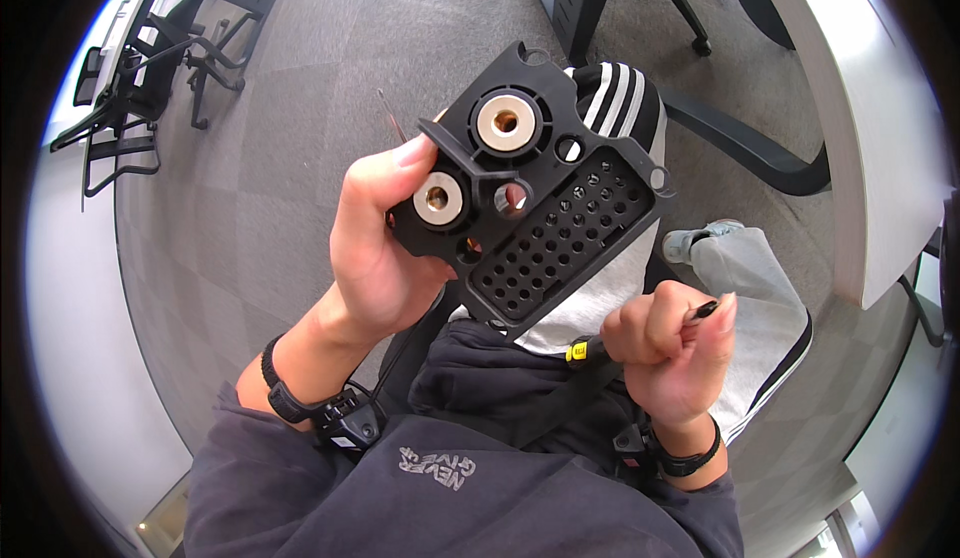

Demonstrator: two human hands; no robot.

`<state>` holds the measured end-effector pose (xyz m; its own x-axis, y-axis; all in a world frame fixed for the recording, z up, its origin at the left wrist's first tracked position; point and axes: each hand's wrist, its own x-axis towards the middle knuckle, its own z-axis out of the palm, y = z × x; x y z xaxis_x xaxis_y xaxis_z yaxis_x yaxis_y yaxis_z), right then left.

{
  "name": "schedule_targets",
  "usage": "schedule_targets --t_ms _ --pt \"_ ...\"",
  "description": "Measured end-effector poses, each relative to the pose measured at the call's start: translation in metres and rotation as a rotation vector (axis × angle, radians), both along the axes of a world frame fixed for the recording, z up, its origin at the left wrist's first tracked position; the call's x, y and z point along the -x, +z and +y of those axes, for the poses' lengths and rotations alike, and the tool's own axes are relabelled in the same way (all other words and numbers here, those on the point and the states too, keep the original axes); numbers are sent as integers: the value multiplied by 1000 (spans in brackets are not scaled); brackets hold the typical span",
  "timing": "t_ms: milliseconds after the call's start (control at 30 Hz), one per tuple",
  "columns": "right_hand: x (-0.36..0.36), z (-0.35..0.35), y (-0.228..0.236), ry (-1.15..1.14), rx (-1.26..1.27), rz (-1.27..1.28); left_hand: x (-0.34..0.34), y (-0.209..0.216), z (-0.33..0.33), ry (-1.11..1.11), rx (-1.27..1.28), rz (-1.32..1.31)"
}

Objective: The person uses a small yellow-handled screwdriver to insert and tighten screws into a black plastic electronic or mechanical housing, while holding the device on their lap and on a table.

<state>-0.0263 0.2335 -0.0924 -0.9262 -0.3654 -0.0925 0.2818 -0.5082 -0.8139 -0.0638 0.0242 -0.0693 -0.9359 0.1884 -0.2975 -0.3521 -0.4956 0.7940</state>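
My left hand (375, 228) grips a black plastic speaker housing (560, 213) by its left edge, thumb on top. Two round silver-coloured magnets with brass-toned centres, an upper one (506, 122) and a lower one (438, 198), face up from it. A grid of small holes fills the lower right part of the housing. Thin wires (392, 116) stick out past its upper left side. Below and right of it, apart from it, my right hand (675, 348) is closed around a slim black tool (706, 310) with a dark pointed tip by the thumb. A yellow end (578, 351) shows at the fist's other side.
A white table edge (850, 158) runs along the right. Beside my leg is a black chair armrest (750, 148). Black chairs (150, 78) stand at the far left on grey carpet (240, 218). Wrist straps with small black devices (350, 421) sit on both forearms.
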Motion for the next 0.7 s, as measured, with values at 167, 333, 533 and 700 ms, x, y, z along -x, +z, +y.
schedule_targets --t_ms 167,333,533,700 --pt "3 6 3 -2 80 -125 3 2 0 41 30 -59" --pt "4 8 0 8 126 -99 3 5 4 20 5 -65" --pt "10 -1 -4 -124 110 -137 2 7 0 -31 54 -18" --pt "14 -13 -4 -76 79 -245 -1 5 -7 -111 -14 29"
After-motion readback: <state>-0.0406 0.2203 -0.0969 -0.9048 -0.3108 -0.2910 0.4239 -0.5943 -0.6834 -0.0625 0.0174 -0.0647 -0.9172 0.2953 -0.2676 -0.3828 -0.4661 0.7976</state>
